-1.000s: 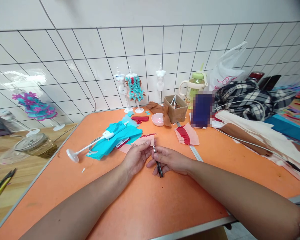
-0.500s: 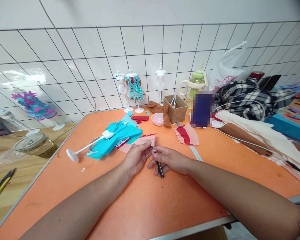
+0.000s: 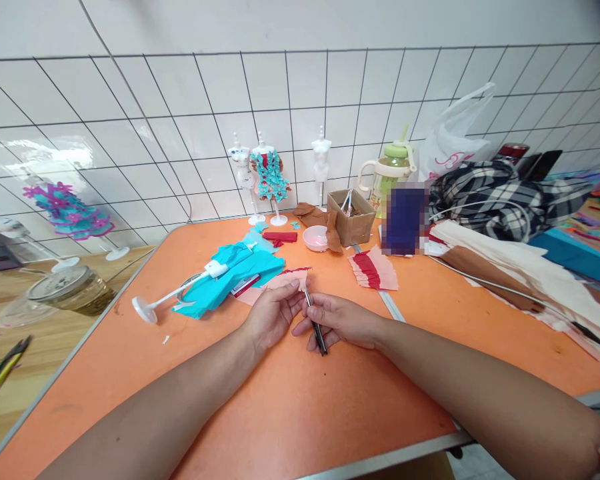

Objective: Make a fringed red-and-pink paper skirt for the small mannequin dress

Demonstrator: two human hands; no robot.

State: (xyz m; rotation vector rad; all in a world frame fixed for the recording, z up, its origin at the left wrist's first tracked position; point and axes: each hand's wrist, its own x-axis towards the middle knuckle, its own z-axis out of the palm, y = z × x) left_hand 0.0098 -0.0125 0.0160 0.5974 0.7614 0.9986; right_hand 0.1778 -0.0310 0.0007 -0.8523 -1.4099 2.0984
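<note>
My left hand (image 3: pixel 276 312) pinches the edge of a pink crepe-paper piece (image 3: pixel 286 279) with a dark red strip along its top. Close against it, my right hand (image 3: pixel 337 321) is closed around slim black-and-silver tweezers (image 3: pixel 318 333). The tweezers' silver tip meets the right edge of the pink paper. A little to the right lies a pleated pink piece with a red band (image 3: pixel 373 268). To the left, a white mannequin stand (image 3: pixel 180 293) rests on its side over turquoise crepe paper (image 3: pixel 240 273).
Behind the hands stand a pink bowl (image 3: pixel 315 238), a cardboard box (image 3: pixel 351 223) and a mannequin in a turquoise-flowered dress (image 3: pixel 271 175). A lidded drink bottle (image 3: pixel 394 170) is near the wall. Paper strips (image 3: pixel 520 280) and a white cable lie right; pliers (image 3: pixel 4 370) lie far left.
The pink paper's right corner has bent inward and down at the tweezers' tip. Both hands have barely shifted, and everything else stays in place.
</note>
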